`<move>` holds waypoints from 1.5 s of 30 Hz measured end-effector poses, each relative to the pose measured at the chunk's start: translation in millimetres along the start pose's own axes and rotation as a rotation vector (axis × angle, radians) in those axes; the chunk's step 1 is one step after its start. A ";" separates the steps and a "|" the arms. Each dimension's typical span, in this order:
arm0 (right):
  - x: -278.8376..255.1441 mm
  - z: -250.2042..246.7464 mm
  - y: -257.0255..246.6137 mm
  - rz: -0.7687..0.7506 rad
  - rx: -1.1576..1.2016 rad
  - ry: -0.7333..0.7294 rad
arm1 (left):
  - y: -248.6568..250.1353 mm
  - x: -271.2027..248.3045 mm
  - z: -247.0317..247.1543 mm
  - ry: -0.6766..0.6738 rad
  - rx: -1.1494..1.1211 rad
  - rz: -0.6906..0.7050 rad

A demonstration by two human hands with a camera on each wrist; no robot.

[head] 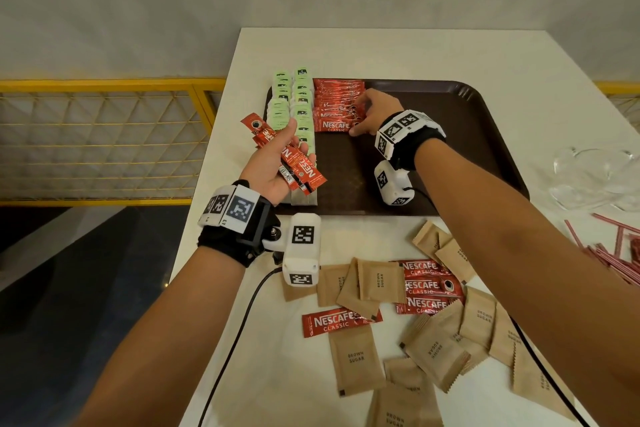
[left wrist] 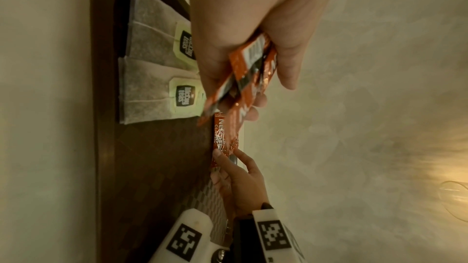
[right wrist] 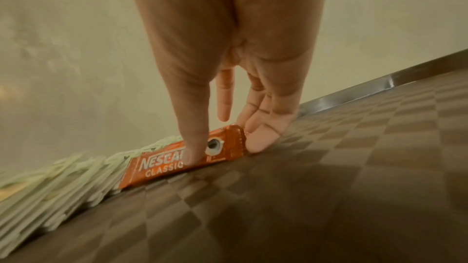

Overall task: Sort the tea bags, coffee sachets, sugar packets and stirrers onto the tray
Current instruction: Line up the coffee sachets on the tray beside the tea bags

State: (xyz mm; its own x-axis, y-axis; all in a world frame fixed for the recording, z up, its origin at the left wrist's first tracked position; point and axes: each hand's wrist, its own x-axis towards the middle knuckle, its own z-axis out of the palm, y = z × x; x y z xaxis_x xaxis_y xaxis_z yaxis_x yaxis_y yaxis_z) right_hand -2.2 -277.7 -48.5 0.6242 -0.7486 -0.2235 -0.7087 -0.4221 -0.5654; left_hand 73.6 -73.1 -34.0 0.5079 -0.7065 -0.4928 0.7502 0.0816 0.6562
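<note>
A brown tray (head: 450, 149) lies on the white table. Two columns of green-tagged tea bags (head: 294, 104) fill its left side, with a shingled row of red coffee sachets (head: 337, 94) beside them. My right hand (head: 358, 118) pinches the right end of the front sachet (right wrist: 164, 167), which lies on the tray against the row. Its thumb presses the sachet's face and its fingers sit behind the end. My left hand (head: 298, 140) hovers over the tray's left front corner and grips a bundle of several red sachets (head: 298, 166).
In front of the tray lie loose coffee sachets (head: 429, 284) and many brown sugar packets (head: 356, 357). Red striped stirrers (head: 616, 253) and clear glass dishes (head: 595, 177) are at the right. A yellow railing (head: 104, 135) stands beyond the table's left edge.
</note>
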 end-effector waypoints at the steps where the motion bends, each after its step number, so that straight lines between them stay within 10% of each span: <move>1: -0.5 0.0 -0.1 -0.005 -0.001 0.016 | 0.0 -0.2 0.1 -0.007 -0.005 0.004; 6: -21.0 -12.1 -23.6 -0.167 0.034 0.016 | 0.5 4.7 2.2 -0.022 -0.043 0.033; 13: -62.4 -15.7 -65.8 -0.285 0.109 -0.496 | 6.3 -1.1 21.5 -0.150 -0.072 0.042; 29: -67.1 -25.1 -50.5 -0.074 0.948 -0.455 | 7.9 0.6 17.2 -0.179 0.310 0.052; 45: -65.2 -50.7 -20.3 -0.069 0.557 -0.377 | 26.9 15.3 9.4 0.031 0.379 0.184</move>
State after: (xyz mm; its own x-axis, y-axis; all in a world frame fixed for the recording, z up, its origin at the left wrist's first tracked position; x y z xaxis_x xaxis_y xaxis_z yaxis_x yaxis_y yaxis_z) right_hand -45.2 -246.2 17.8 0.8056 -0.4572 -0.3768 -0.4508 -0.0605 -0.8905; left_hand 97.5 -88.3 -18.5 0.6358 -0.6825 -0.3606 0.4395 -0.0639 0.8959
